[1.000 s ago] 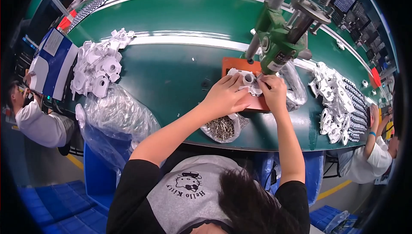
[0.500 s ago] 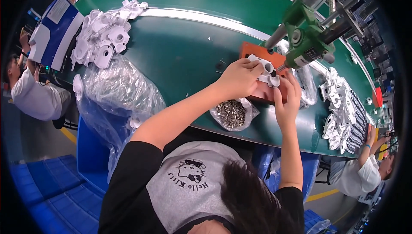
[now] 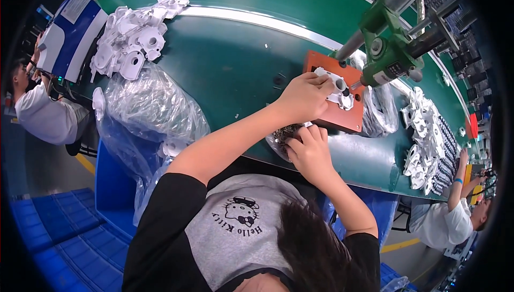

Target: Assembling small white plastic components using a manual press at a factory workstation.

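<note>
A white moulded plastic part [image 3: 347, 100] lies on an orange fixture block [image 3: 342, 123]. My left hand [image 3: 305, 98] holds the part at its left end, fingers closed over the edge. Below it, my right hand [image 3: 311, 155] reaches into a clear bag of small metal pins [image 3: 280, 135], fingers bent down and bunched. Its fingertips are partly hidden among the pins, so what they pinch cannot be made out. The green head of a bench press [image 3: 381, 51] stands over the block's right side, its thin tip close to the part.
White plastic parts [image 3: 131, 40] are heaped at the far left, above a large clear plastic bag [image 3: 155, 104]. More white parts [image 3: 420, 137] lie at the right beside rows of dark pieces. A blue bin [image 3: 115, 185] stands at the lower left. People sit at both sides.
My right hand has left the white part and come down to the bag of pins. The part now sits lower on the orange block, with my left hand still on it.
</note>
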Tool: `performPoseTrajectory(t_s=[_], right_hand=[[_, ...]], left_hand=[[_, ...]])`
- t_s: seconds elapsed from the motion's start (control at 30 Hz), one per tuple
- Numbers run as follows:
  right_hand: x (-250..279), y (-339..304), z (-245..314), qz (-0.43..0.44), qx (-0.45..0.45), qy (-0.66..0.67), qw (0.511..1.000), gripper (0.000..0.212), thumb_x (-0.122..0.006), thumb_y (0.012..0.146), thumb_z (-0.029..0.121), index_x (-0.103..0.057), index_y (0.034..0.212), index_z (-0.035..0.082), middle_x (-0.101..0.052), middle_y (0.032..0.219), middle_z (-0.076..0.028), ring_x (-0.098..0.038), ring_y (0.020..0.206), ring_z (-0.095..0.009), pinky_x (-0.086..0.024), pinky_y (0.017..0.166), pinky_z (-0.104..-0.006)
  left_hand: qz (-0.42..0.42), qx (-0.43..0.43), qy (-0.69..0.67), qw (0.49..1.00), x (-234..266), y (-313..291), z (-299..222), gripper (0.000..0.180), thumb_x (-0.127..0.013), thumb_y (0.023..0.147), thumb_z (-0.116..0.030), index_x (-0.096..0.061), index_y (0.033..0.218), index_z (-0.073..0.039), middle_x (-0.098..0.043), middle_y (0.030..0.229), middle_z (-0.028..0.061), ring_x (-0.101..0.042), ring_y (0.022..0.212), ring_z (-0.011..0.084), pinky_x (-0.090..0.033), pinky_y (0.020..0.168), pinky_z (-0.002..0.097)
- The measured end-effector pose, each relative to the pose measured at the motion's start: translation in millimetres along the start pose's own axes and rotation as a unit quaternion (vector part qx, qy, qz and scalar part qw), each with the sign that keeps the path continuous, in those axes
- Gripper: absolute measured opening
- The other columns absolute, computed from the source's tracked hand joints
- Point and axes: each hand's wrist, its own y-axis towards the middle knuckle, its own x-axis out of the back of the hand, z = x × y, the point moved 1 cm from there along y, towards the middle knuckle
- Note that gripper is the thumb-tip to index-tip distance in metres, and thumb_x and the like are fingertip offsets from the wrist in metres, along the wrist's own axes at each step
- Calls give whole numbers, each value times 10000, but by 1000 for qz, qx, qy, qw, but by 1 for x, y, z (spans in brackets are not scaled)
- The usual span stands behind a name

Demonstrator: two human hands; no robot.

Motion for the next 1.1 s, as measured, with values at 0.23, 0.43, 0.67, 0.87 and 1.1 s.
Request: performPoseTrajectory(t_s=[0.23, 0.43, 0.67, 0.87, 1.1], right_hand=[[0, 3, -5, -15, -16, 47, 999, 137, -690, 659, 75, -613, 771, 59, -516, 831, -73, -477, 827, -273, -358, 724, -385], [26, 2, -21, -2, -210, 326, 922, 69, -570, 724, -28, -562, 789, -4, -576, 815, -82, -548, 707, -150, -451, 644, -256], [56, -13, -76, -81, -307, 518, 794, 76, -543, 726, -48, -498, 723, 13, -578, 802, -100, -542, 629, -125, -466, 655, -240], [74, 0, -110, -210, -330, 509, 767, 90, -525, 791, -66, -499, 780, 20, -538, 763, -64, -505, 601, -119, -441, 621, -239], [57, 17, -126, -197, -327, 293, 876, 158, -603, 823, 43, -626, 945, -55, -651, 908, -78, -584, 792, -100, -451, 727, -225]], left_hand=[[12, 10, -17, 1000, 0, 1, 0, 374, -572, 670, -78, -571, 1035, 7, -644, 1029, 150, -633, 929, 264, -462, 913, 394], [8, 7, -13, 1000, 2, 1, 0, 363, -570, 670, -80, -570, 1020, 15, -641, 1027, 134, -629, 924, 264, -461, 908, 391], [18, 9, -29, 999, 4, 3, -1, 369, -565, 680, -82, -568, 1035, 18, -641, 1020, 134, -624, 936, 266, -458, 909, 391], [14, 4, -33, 999, 4, 4, -2, 375, -559, 677, -68, -560, 1043, 19, -635, 1027, 129, -622, 933, 271, -459, 900, 393], [26, 15, -26, 999, 2, 2, -1, 385, -557, 681, -68, -566, 1054, 23, -636, 1040, 127, -621, 944, 270, -458, 906, 388]])
